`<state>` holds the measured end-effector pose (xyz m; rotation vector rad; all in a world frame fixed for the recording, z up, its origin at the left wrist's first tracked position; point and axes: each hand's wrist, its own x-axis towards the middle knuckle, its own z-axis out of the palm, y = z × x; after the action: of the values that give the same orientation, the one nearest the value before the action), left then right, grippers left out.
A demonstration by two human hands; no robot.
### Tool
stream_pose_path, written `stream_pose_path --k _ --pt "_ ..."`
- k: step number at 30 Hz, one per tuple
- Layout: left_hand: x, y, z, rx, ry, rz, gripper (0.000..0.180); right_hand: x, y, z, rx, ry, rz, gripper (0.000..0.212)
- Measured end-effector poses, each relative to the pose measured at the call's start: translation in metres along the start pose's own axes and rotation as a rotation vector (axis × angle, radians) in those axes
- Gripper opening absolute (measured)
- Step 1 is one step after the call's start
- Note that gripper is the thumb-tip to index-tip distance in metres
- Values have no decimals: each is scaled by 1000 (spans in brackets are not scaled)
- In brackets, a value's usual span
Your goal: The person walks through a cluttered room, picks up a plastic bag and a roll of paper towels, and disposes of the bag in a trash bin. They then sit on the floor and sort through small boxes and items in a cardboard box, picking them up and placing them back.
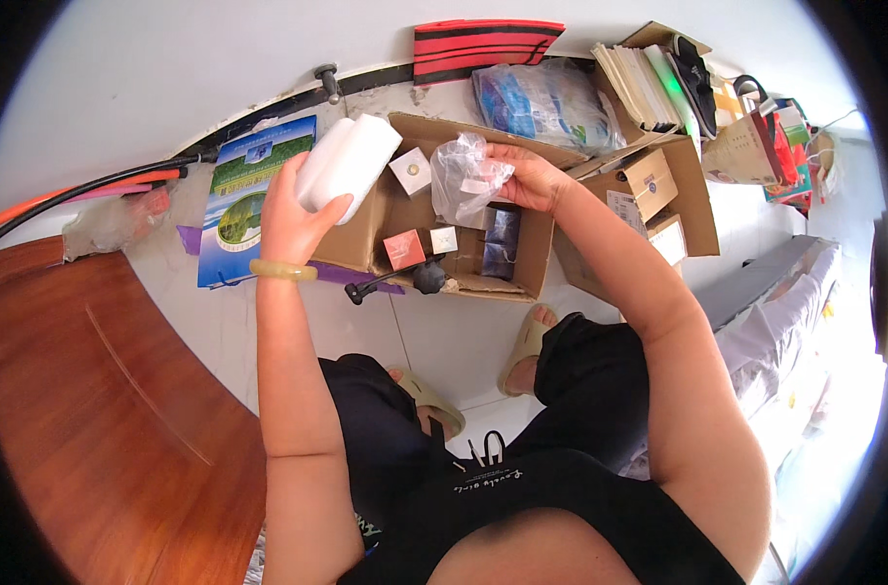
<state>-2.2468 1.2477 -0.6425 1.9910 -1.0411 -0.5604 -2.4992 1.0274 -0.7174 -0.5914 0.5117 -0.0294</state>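
Observation:
My left hand (290,216) grips a smooth white block-shaped object (358,164), seemingly two pieces side by side, above the left edge of an open cardboard box (363,232). My right hand (530,179) is closed on a crumpled clear plastic bag (461,185) over the same box. Inside stand a white box with a round gold mark (412,171), a small orange-red box (403,251), a small white box (444,240) and dark blue boxes (501,232). The bag hides part of the box's contents.
A second cardboard box (693,190) with cartons stands to the right. Behind lie a plastic-wrapped blue pack (546,102) and a red folded bag (483,49). On the left are a blue-green paper bag (231,205) and brown wooden furniture (122,390). A black rod with knobs (390,283) adjoins the box front.

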Motion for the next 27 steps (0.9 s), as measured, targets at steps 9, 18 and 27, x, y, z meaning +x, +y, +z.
stream_pose_path --k 9,18,27 --pt "-9 1 -11 84 -36 -21 76 5 4 2 -143 253 24 18" --pt "-11 8 -16 303 -130 -39 72 25 30 10 -1520 412 -412 28" --pt "-11 21 -5 235 -93 35 71 80 21 75 -2082 263 -117 56"
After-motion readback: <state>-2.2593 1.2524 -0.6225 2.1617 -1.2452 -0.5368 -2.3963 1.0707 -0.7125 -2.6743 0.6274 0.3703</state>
